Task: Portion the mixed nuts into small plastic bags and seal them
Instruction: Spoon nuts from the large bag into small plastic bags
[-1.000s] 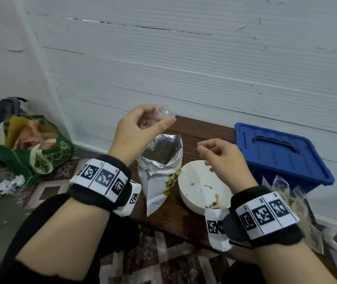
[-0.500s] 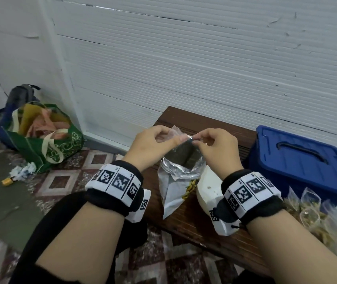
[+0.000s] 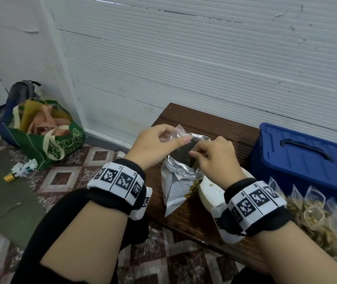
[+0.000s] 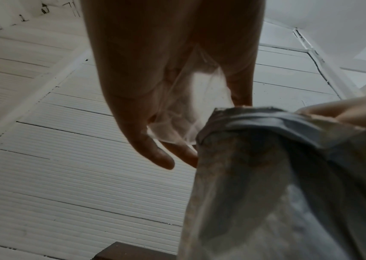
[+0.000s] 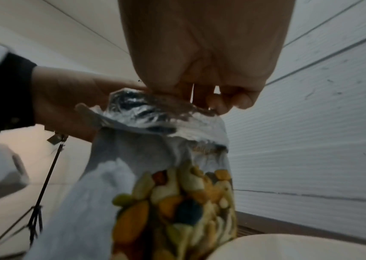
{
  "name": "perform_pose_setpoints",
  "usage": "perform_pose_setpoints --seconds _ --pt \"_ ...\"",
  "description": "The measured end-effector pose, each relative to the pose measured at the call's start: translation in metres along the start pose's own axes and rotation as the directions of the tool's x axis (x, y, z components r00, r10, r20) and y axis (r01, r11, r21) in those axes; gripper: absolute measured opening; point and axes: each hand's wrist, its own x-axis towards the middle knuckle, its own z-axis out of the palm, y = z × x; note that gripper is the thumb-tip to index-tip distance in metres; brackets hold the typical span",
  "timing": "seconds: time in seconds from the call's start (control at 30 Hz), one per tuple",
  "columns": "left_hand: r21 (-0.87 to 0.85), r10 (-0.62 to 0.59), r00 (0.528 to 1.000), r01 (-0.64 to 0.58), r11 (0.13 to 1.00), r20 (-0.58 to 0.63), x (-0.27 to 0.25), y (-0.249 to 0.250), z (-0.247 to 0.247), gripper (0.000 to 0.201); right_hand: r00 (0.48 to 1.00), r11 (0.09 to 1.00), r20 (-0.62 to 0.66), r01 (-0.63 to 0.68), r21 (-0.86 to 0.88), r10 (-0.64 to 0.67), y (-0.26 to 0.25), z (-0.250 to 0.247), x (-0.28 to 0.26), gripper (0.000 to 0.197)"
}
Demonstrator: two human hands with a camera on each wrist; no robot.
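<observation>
My left hand [image 3: 175, 136] pinches a small clear plastic bag [image 3: 179, 131] between thumb and fingers, just above the open mouth of a silver foil nut package [image 3: 175, 191]. In the left wrist view the clear bag [image 4: 190, 105] looks empty. My right hand [image 3: 199, 149] has its fingers curled at the foil package's rim and pinches it; the right wrist view shows the same right hand [image 5: 202, 98] at the crumpled rim. Mixed nuts show through the window of the foil package [image 5: 177, 202]. A white bowl [image 3: 206, 193] sits under my right wrist.
The package and bowl stand on a dark wooden bench [image 3: 204, 121] against a white ribbed wall. A blue lidded box [image 3: 307, 158] stands at the right, with several filled small bags [image 3: 311, 214] in front of it. A green shopping bag [image 3: 46, 136] sits on the floor at the left.
My right hand left the bowl and came to the package mouth beside my left hand. My left hand lowered the clear bag toward the package.
</observation>
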Motion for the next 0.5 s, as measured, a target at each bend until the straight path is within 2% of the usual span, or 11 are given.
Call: perform_pose_setpoints --seconds 0.07,0.2,0.37,0.5 --pt "0.009 -0.004 1.0 0.004 1.0 -0.003 -0.001 0.002 0.0 0.034 0.998 0.989 -0.01 -0.063 0.136 0.065 -0.001 0.0 0.001 0.016" --pt "0.01 0.001 1.0 -0.001 1.0 0.007 -0.003 0.005 -0.001 0.034 0.971 0.901 -0.051 -0.196 0.387 0.233 -0.004 -0.005 0.004 0.017" --pt "0.002 -0.001 1.0 0.001 1.0 0.01 -0.003 0.005 -0.004 0.034 0.877 0.803 -0.146 -0.338 0.492 0.458 0.006 -0.017 0.012 0.025" --pt "-0.009 0.013 1.0 -0.012 1.0 0.029 -0.006 0.009 -0.008 0.039 0.809 0.738 -0.156 -0.414 0.534 0.566 0.019 -0.025 0.02 0.029"
